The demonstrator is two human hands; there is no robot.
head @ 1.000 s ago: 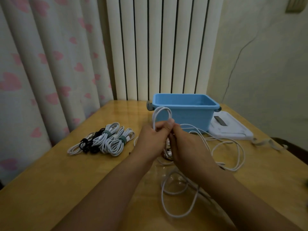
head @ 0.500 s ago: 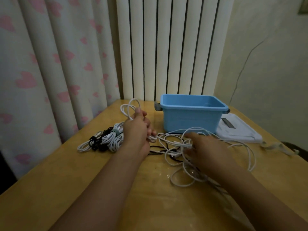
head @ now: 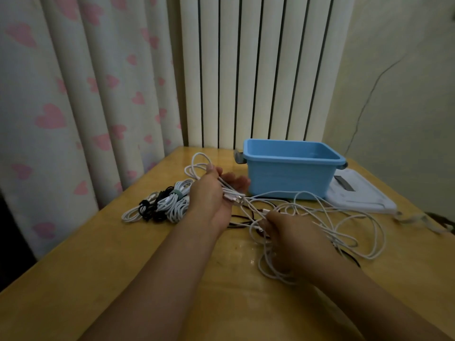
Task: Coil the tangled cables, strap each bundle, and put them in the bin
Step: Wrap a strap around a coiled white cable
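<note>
A tangled white cable (head: 330, 217) sprawls over the wooden table (head: 86, 267) in front of the blue bin (head: 290, 178). My left hand (head: 209, 195) lies palm up left of the bin and holds a few loops of this cable (head: 197, 166) under the thumb, with the fingers stretched toward the bin. My right hand (head: 293, 239) is lower and to the right, its fingertips pinching a strand of the same cable. A black cable (head: 240, 223) lies under the tangle. Several strapped white and black bundles (head: 167, 205) sit left of my left hand. I see nothing inside the bin.
A flat white device (head: 359, 198) lies right of the bin. Loose straps (head: 423, 221) lie near the table's right edge. A heart-print curtain (head: 73, 107) and a white radiator (head: 258, 70) stand behind the table.
My hands have come apart from a joint grip in front of me. The left hand carried the loops left and away and spread its fingers. The right hand slid back along the strand.
</note>
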